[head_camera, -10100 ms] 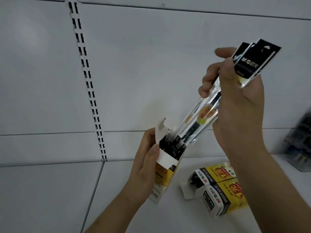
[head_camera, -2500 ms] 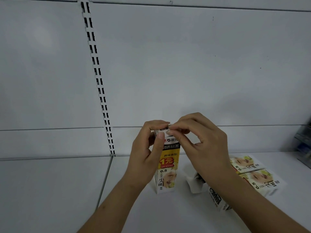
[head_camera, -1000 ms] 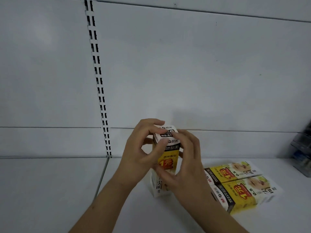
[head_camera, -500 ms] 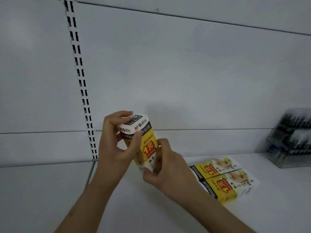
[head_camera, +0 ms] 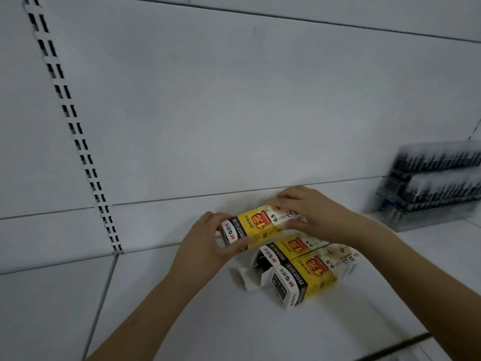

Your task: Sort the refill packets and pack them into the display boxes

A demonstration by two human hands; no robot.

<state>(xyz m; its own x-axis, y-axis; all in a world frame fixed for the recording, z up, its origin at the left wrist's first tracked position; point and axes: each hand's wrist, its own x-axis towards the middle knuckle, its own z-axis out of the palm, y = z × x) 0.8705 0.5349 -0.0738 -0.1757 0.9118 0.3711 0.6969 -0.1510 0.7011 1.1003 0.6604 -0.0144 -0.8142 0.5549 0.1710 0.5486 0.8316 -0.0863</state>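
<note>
Cardboard is what matters here: the yellow display box, held level between both hands above the white shelf, is likely light, fairly stiff along its length but easy to crush at its tucked end flaps, so the ends taken square are the sensible hold. The left hand grips its black-and-white end at 9 o'clock, thumb curled under; the right hand clasps the pale end at 3 o'clock. Directly below, toward 5 o'clock, lie two more boxes side by side: an open box with its flap out and a closed box. Half a second ago the held box stood nearly upright, clear of the pair at 9 o'clock; now it is flat over them.
</note>
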